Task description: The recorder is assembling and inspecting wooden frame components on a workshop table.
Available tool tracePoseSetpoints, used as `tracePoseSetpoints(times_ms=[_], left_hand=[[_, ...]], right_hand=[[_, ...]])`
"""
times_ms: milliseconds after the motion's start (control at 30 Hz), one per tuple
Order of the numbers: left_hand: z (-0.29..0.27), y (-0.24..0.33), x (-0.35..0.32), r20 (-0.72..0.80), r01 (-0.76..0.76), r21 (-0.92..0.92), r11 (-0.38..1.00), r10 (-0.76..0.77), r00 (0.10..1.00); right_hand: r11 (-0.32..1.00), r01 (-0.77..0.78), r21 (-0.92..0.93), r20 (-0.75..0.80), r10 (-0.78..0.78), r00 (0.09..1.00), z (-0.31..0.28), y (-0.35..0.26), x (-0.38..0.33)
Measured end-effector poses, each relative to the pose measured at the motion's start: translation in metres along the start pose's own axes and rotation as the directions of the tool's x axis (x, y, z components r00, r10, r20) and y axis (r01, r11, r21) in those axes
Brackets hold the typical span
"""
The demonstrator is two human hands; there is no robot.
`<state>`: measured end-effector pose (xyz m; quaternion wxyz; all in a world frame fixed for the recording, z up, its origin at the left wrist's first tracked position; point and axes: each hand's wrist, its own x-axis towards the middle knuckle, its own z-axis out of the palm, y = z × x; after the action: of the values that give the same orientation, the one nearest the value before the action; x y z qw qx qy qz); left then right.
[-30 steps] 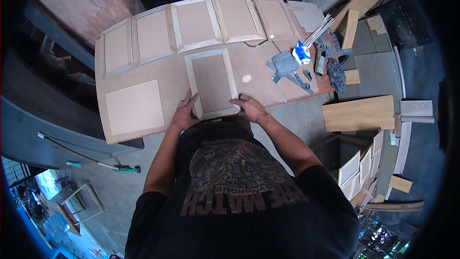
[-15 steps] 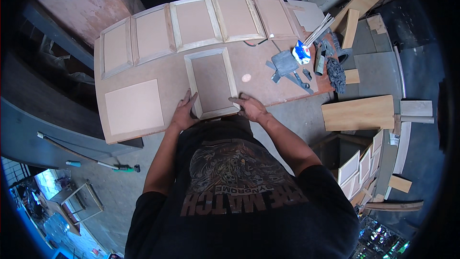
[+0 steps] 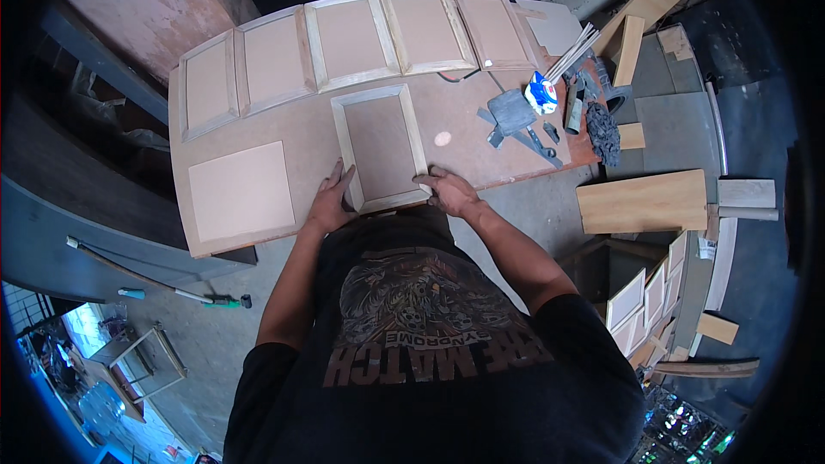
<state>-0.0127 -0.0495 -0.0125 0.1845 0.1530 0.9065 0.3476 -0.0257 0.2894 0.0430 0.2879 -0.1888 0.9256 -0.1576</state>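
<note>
In the head view, the only one supplied, we take all clock directions from the wooden frame (image 3: pixel 416 133), with 12 o'clock pointing away from the person. We find this frame lying flat on the table (image 3: pixel 309 125), its near end close to the table's near edge. We cannot tell whether a panel fills it.

We note the left hand (image 3: pixel 329 204) at the frame's 7 o'clock corner, thumb and forefinger spread apart, fingertips touching the outer side. The right hand (image 3: pixel 453 192) is at the 5 o'clock corner, forefinger laid over the side piece and the other fingers bent beside it. We cannot tell whether either hand clamps the wood or merely rests against it.

We record five framed panels (image 3: pixel 351 41) in a row along the far edge, from 10 to 1 o'clock. A loose pale board (image 3: pixel 242 192) lies flat between 8 and 9 o'clock. Between 2 and 3 o'clock we list a grey pad (image 3: pixel 512 112), a blue-and-white packet (image 3: pixel 541 93) and thin sticks (image 3: pixel 574 53); at 3 o'clock, a dark rag (image 3: pixel 604 133). Off the table, we see a plywood board (image 3: pixel 642 204) between 3 and 4 o'clock.
</note>
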Motion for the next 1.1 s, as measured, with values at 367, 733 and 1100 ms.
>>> tracePoseSetpoints(times_ms=[367, 733, 1100], left_hand=[[-0.004, 0.003, 0.001, 0.023, 0.01, 0.002, 1.0, -0.01, 1.0], [-0.006, 0.003, 0.0, 0.034, 0.006, -0.021, 1.0, -0.005, 0.999], [-0.004, 0.003, 0.001, 0.007, -0.009, 0.002, 1.0, 0.009, 1.0]], right_hand=[[0.998, 0.04, 0.049, -0.037, -0.038, 0.999, 0.005, 0.006, 0.001], [0.993, 0.106, 0.046, -0.092, -0.102, 0.991, 0.007, 0.01, -0.001], [0.994, 0.101, 0.037, -0.113, -0.096, 0.989, 0.017, 0.018, 0.005]])
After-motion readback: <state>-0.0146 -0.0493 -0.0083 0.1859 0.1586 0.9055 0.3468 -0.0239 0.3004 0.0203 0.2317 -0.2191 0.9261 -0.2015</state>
